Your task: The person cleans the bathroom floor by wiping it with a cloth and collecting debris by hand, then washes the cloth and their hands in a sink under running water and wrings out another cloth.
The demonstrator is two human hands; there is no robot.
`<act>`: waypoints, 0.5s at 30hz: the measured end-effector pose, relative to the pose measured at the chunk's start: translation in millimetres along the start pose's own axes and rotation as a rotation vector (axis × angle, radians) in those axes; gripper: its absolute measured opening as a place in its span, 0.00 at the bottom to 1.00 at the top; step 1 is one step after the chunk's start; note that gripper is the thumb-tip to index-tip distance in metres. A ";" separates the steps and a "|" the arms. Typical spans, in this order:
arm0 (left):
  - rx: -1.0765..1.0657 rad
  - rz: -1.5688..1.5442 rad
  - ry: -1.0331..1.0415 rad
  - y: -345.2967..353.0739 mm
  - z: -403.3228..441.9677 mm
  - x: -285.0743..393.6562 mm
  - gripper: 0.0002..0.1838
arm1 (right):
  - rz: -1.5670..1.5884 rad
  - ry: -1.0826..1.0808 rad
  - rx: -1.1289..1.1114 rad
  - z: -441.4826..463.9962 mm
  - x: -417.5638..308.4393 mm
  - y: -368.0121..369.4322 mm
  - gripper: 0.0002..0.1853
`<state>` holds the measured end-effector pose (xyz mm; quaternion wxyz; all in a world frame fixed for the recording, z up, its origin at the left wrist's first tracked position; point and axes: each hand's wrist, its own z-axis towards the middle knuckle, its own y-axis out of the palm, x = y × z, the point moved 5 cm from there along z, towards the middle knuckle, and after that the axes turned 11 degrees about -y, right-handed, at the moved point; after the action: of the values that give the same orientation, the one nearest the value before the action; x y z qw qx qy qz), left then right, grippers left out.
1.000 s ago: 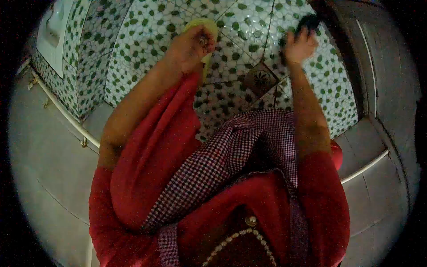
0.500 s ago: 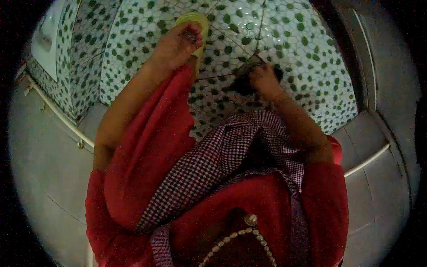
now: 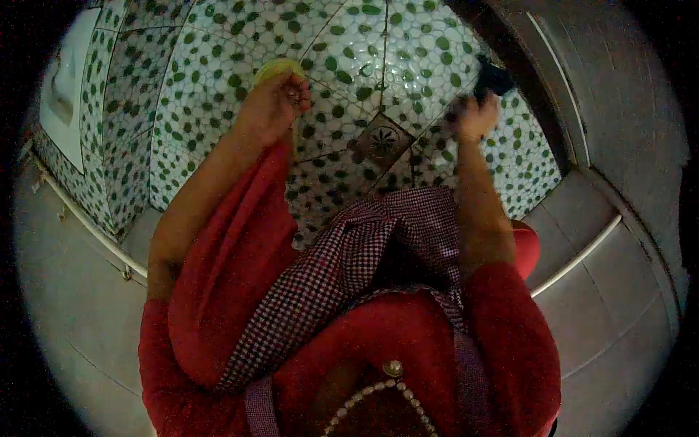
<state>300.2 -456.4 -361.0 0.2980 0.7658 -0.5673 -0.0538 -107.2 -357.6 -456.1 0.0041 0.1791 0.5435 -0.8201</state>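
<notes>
My right hand (image 3: 478, 119) is closed on a dark cloth (image 3: 494, 79), which looks black and soft-edged and is blurred by motion. It is at the right side of the pebble-patterned floor (image 3: 342, 69), close to the dark edge there. Over my left knee hangs my left hand (image 3: 274, 108), its fingers curled in; whether anything is inside them is hidden. Just beyond that hand shows the tip of a yellow-green slipper (image 3: 275, 67) on my foot. Between the two hands a square metal drain cover (image 3: 382, 140) with a leaf-like cutout is set in the floor.
A dark raised edge (image 3: 535, 95) borders the floor on the right, with a grey wall (image 3: 597, 80) beyond it. At upper left stands a white fixture (image 3: 67, 91) beside a pebble-patterned side wall (image 3: 131, 109). A checked apron (image 3: 320, 284) lies across my lap.
My right hand has moved the dark cloth from over the drain cover up and right to the floor's edge, uncovering the drain. The whole view has shifted slightly; my left hand stays at the knee.
</notes>
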 end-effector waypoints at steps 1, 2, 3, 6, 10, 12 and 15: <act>-0.066 -0.071 -0.020 -3.2 4.0 -1.9 0.11 | 0.096 0.021 0.020 6.8 -56.4 5.4 0.22; -0.133 -0.142 -0.040 -3.4 6.9 -3.0 0.10 | 0.046 -0.173 0.064 8.6 -107.1 11.1 0.20; -0.113 -0.158 -0.036 -2.9 7.2 -3.6 0.10 | 0.067 0.121 -0.521 13.4 -142.9 32.4 0.20; -0.046 -0.160 -0.019 0.1 7.4 1.1 0.10 | 0.232 -0.474 -0.368 -13.6 -217.2 27.0 0.22; 0.102 0.070 0.032 -1.6 -7.3 4.2 0.10 | 0.391 -0.436 -0.522 -9.6 -152.7 34.1 0.20; 0.090 0.057 0.010 -5.3 -5.7 6.1 0.10 | 0.221 -0.295 -0.215 8.8 -90.8 -4.5 0.17; -0.024 -0.145 -0.089 -23.3 -0.1 0.8 0.10 | 0.004 0.232 0.087 7.1 44.5 -24.7 0.14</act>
<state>320.0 -452.9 -372.7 0.2771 0.7980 -0.5224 -0.1160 -155.9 -345.5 -444.9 -0.0650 0.2737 0.5038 -0.8167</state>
